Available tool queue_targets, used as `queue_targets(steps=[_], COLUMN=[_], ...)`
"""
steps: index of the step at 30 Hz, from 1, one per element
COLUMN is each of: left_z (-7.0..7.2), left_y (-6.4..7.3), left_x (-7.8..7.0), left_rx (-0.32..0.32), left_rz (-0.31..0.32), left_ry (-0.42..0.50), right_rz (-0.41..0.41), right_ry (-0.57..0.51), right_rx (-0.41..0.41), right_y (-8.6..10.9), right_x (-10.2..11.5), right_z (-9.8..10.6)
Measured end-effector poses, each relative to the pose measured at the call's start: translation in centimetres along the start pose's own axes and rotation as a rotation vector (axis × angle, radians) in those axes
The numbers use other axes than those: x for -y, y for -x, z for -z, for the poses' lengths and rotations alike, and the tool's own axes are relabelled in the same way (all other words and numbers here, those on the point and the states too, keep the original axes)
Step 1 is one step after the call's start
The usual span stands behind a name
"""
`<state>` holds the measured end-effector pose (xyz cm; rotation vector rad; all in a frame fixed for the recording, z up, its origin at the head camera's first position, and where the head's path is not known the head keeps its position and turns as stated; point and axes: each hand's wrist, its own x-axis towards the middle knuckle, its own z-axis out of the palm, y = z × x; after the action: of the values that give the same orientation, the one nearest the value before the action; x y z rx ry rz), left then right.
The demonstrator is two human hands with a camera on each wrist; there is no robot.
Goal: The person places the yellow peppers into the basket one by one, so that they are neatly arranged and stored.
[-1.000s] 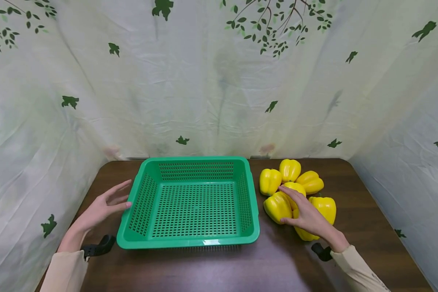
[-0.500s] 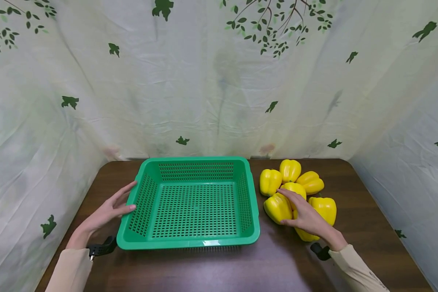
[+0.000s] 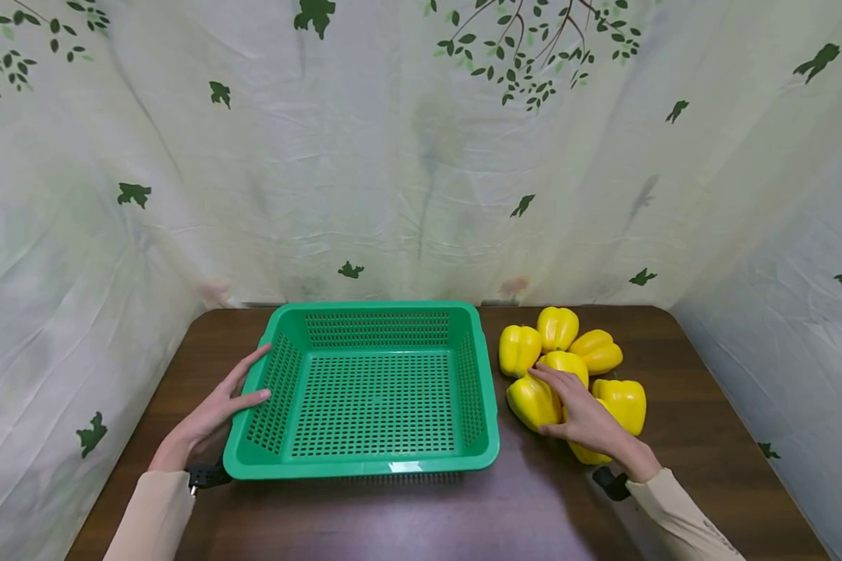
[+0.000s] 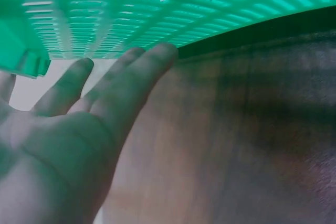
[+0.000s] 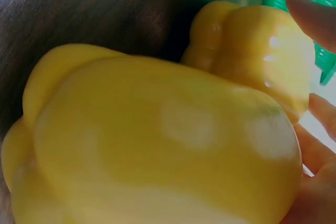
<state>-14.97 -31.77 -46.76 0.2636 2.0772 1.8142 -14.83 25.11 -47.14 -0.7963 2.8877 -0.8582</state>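
A green plastic basket (image 3: 375,405) with slotted walls stands on the dark wooden table. My left hand (image 3: 214,413) is at its left side, thumb lying across the rim and index fingertip at the rim farther back. In the left wrist view the fingers (image 4: 123,90) stretch out straight toward the outer wall. Over a cluster of yellow bell peppers, my right hand (image 3: 589,421) spreads thumb and fingers about the front-left bell pepper (image 3: 529,401). The right wrist view shows this bell pepper (image 5: 252,51) with fingers behind it and the thumb beside it; a larger bell pepper (image 5: 168,140) fills the foreground.
More bell peppers lie close around the right hand, among them a back one (image 3: 557,327) and one at the right (image 3: 624,405). A white leaf-printed curtain (image 3: 421,156) hangs behind the table (image 3: 365,522) and along both sides.
My left hand has moved right, from beside the basket onto its left rim. The right hand has shifted slightly left and down over the bell peppers, which look unmoved.
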Motion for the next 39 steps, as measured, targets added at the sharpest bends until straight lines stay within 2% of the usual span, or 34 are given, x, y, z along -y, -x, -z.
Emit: queue_targets(steps=[4, 9, 16, 23, 31, 39], left_z=[-0.13, -0.23, -0.34, -0.5, -0.59, -0.72], left_y=[-0.01, -0.04, -0.03, -0.09, -0.05, 0.16], left_x=[0.39, 0.55, 0.63, 0.73, 0.76, 0.77], left_rx=[0.003, -0.003, -0.008, -0.015, -0.016, -0.026], left_rz=[0.016, 0.013, 0.008, 0.013, 0.015, 0.015], left_ry=[0.094, 0.121, 0.138, 0.148, 0.152, 0.137], right_rz=[0.008, 0.011, -0.005, 0.011, -0.013, 0.006], right_ry=[0.019, 0.057, 0.1, 0.123, 0.074, 0.04], right_rx=[0.006, 0.008, 0.014, -0.014, -0.036, -0.077], right_y=[-0.17, -0.2, -0.31, -0.43, -0.38, -0.34], right_x=[0.04, 0.17, 0.42, 0.44, 0.58, 0.94], right_z=[0.03, 0.08, 0.06, -0.12, 0.13, 0.63])
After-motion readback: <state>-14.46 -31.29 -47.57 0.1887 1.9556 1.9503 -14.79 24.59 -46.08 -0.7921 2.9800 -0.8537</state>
